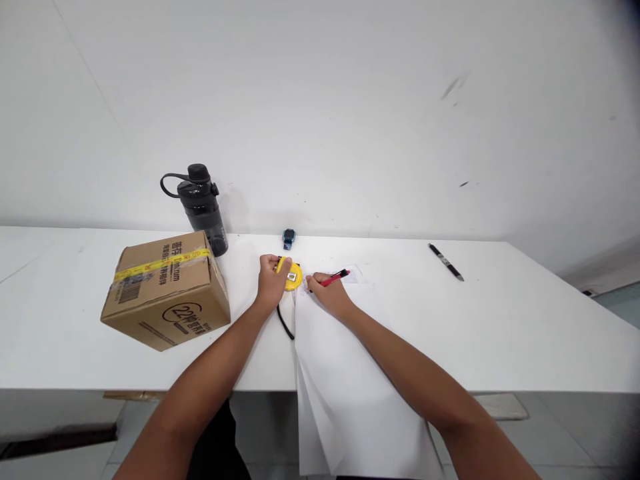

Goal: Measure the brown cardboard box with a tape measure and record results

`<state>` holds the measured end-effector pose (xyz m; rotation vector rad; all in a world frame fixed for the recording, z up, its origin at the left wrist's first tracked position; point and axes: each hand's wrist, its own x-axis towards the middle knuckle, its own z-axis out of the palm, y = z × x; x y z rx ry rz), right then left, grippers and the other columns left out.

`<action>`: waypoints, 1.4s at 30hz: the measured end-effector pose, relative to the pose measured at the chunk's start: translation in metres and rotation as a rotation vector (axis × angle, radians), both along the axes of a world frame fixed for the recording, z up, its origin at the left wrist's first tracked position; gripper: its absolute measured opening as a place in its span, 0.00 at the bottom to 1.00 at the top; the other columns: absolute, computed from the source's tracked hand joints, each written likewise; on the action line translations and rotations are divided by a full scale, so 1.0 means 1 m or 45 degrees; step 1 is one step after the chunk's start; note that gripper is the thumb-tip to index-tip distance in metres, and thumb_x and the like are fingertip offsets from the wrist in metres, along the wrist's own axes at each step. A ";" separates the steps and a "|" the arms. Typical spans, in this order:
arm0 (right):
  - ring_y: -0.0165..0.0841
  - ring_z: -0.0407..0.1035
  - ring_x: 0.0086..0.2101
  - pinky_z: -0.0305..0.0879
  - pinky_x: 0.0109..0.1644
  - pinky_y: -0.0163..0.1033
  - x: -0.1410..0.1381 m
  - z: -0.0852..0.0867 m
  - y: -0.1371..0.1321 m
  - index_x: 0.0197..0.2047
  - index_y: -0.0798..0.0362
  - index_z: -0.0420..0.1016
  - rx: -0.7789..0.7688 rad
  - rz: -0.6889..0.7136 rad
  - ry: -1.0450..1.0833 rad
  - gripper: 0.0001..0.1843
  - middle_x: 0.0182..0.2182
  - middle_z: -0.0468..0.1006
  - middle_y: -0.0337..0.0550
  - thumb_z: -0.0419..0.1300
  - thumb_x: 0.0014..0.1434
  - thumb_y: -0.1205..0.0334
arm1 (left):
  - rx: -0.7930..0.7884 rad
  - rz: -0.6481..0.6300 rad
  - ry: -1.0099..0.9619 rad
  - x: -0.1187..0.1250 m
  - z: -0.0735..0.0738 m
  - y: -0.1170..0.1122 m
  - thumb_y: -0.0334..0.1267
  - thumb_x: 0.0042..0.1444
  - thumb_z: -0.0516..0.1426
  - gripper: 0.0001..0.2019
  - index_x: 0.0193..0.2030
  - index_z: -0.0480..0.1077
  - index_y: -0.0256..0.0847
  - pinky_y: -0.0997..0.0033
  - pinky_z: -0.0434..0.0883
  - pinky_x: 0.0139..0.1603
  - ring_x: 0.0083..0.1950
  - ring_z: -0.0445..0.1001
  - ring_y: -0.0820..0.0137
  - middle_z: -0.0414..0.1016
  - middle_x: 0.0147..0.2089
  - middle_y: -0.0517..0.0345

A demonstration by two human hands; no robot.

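Observation:
My left hand (273, 279) grips a yellow tape measure (291, 275), its thumb lying over the case and a black wrist strap (285, 323) hanging from it onto the table. Close on its right, my right hand (326, 291) is closed around a red pen (335, 278) with a black end, held at a slant. The pen's tip is hidden by the fingers. Under the right hand and forearm lies a large white sheet of paper (345, 353), its near part folding down over the table's front edge. Some printed paper (354, 274) shows just beyond the right hand.
On the left stands a taped cardboard box (165, 287), with a dark water bottle (203, 210) behind it. A small watch-like device (289, 238) sits near the wall. Far right lies a black pen (446, 262). The white table (525, 320) meets the wall (320, 120) at the back.

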<state>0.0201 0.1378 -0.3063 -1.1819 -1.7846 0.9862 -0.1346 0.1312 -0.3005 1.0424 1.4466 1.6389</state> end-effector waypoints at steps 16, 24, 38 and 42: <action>0.31 0.59 0.25 0.54 0.29 0.36 0.001 0.001 -0.001 0.19 0.51 0.61 0.016 0.004 -0.034 0.21 0.17 0.62 0.36 0.52 0.56 0.46 | 0.096 -0.019 0.232 -0.006 -0.004 0.000 0.45 0.61 0.52 0.16 0.53 0.70 0.45 0.63 0.64 0.59 0.58 0.69 0.63 0.72 0.57 0.53; 0.31 0.60 0.24 0.56 0.29 0.36 0.001 0.003 -0.001 0.18 0.51 0.63 -0.020 0.010 0.000 0.20 0.16 0.63 0.36 0.53 0.55 0.48 | 0.081 -0.027 0.253 -0.005 -0.004 -0.001 0.48 0.62 0.50 0.15 0.45 0.72 0.43 0.69 0.70 0.39 0.37 0.72 0.68 0.75 0.40 0.56; 0.35 0.69 0.33 0.61 0.38 0.38 0.003 0.013 -0.009 0.31 0.50 0.74 0.043 -0.159 0.022 0.21 0.27 0.75 0.40 0.52 0.60 0.42 | 0.084 0.023 0.088 -0.004 -0.013 0.005 0.49 0.60 0.53 0.14 0.46 0.61 0.43 0.69 0.70 0.41 0.41 0.72 0.69 0.71 0.43 0.55; 0.37 0.70 0.37 0.63 0.42 0.39 0.009 0.008 -0.004 0.37 0.50 0.75 0.256 -0.170 -0.126 0.16 0.35 0.77 0.43 0.54 0.61 0.47 | 0.092 0.029 0.101 -0.004 -0.014 0.005 0.50 0.59 0.54 0.13 0.44 0.61 0.44 0.70 0.70 0.41 0.41 0.72 0.69 0.71 0.43 0.55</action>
